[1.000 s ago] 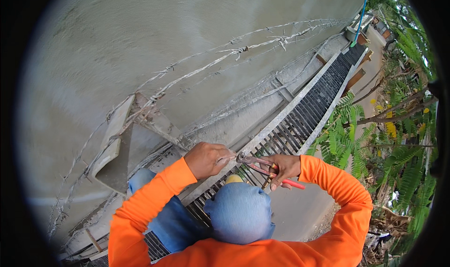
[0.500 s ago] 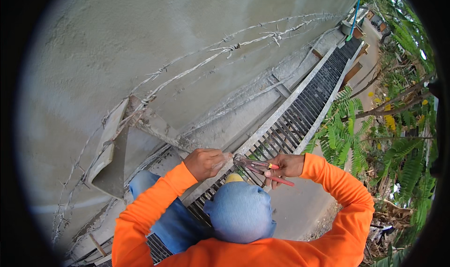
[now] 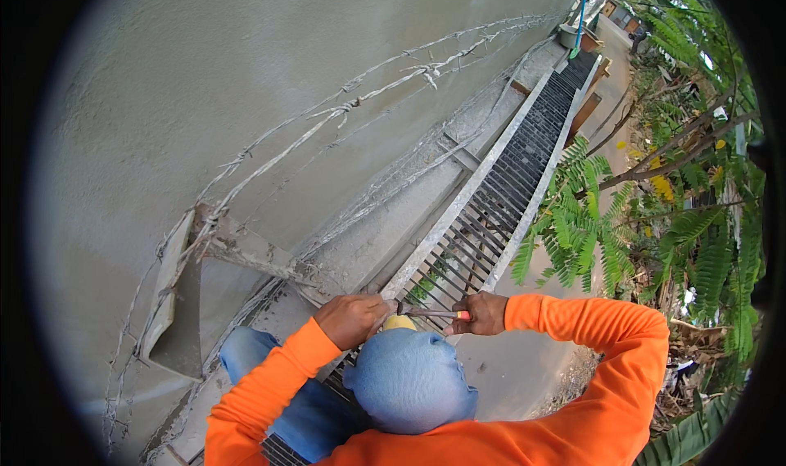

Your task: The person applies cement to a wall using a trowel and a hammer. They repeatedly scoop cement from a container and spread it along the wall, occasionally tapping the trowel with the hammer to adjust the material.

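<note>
Red-and-yellow handled pincers lie nearly level above the grating, gripped by the handles in my right hand. Their metal head points left and meets the fingertips of my left hand. That hand is closed in a pinch; whatever sits between its fingers is too small to make out. Just below both hands is my bent knee in blue denim. Part of a yellow thing shows beyond the knee, mostly hidden.
A long metal-framed grating walkway runs away to the upper right. Barbed wire stretches along the grey wall, fixed to an angled metal bracket. Leafy branches reach in on the right. A blue-handled broom stands at the far end.
Both hands and the pincers have dropped closer to my knee. The pincers have turned more level, and their handles now look closer together. The view has shifted slightly.
</note>
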`<action>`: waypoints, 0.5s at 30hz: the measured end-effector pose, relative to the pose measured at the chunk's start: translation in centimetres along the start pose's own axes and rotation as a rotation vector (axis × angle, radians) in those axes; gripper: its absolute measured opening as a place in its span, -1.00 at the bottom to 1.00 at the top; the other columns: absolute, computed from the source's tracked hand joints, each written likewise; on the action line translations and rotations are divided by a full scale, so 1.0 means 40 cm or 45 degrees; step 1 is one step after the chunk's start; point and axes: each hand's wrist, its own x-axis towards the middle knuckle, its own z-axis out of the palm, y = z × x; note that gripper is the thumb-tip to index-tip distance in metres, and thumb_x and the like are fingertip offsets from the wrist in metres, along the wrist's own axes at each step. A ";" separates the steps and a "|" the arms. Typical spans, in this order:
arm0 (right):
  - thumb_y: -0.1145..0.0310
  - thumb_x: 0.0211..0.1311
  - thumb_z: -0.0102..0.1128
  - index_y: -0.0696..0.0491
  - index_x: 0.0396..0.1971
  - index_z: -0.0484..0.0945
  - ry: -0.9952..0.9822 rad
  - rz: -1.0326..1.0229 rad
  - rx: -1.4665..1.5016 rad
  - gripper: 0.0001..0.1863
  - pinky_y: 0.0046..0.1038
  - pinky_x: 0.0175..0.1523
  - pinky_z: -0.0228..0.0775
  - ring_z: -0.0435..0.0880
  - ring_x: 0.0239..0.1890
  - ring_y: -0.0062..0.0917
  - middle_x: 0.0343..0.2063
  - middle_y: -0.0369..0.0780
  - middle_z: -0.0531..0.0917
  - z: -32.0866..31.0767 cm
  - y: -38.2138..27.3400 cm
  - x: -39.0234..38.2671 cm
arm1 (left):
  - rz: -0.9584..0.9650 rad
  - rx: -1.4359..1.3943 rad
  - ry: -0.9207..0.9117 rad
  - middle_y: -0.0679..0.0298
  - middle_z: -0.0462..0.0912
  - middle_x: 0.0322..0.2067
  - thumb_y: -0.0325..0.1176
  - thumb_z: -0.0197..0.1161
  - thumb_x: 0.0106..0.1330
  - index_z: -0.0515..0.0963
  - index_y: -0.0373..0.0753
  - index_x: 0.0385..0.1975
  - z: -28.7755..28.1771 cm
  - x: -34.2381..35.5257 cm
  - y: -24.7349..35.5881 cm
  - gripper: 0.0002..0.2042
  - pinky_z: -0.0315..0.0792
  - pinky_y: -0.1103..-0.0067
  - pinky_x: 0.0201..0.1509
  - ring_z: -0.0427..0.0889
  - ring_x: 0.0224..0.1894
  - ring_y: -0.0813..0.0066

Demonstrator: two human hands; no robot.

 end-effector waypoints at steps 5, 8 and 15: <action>-0.11 0.35 0.35 0.14 -0.39 0.60 0.212 -0.134 0.053 -0.47 -0.14 -0.24 0.44 0.61 -0.44 -0.08 -0.53 0.02 0.63 0.108 0.082 0.023 | -0.018 -0.020 -0.162 0.13 0.65 -0.29 -0.41 0.23 0.30 0.63 -0.28 -0.08 0.033 0.021 0.018 -0.77 0.62 0.30 -0.15 0.72 -0.21 0.11; -0.05 0.33 0.41 0.13 -0.44 0.54 0.278 -0.180 0.139 -0.50 -0.20 -0.31 0.39 0.54 -0.51 -0.24 -0.58 -0.07 0.58 0.146 0.095 0.061 | 0.003 -0.036 -0.136 0.13 0.65 -0.29 -0.42 0.25 0.29 0.63 -0.28 -0.09 0.050 0.035 0.001 -0.77 0.62 0.30 -0.17 0.73 -0.22 0.11; -0.16 0.28 0.41 0.08 -0.55 0.44 0.070 -0.320 0.409 -0.40 -0.26 -0.37 0.41 0.49 -0.57 -0.39 -0.65 -0.22 0.46 0.098 0.119 0.133 | -0.171 -0.105 0.284 0.12 0.68 -0.39 -0.50 0.28 0.29 0.70 -0.25 -0.07 0.054 0.014 -0.013 -0.77 0.63 0.30 -0.27 0.74 -0.35 0.10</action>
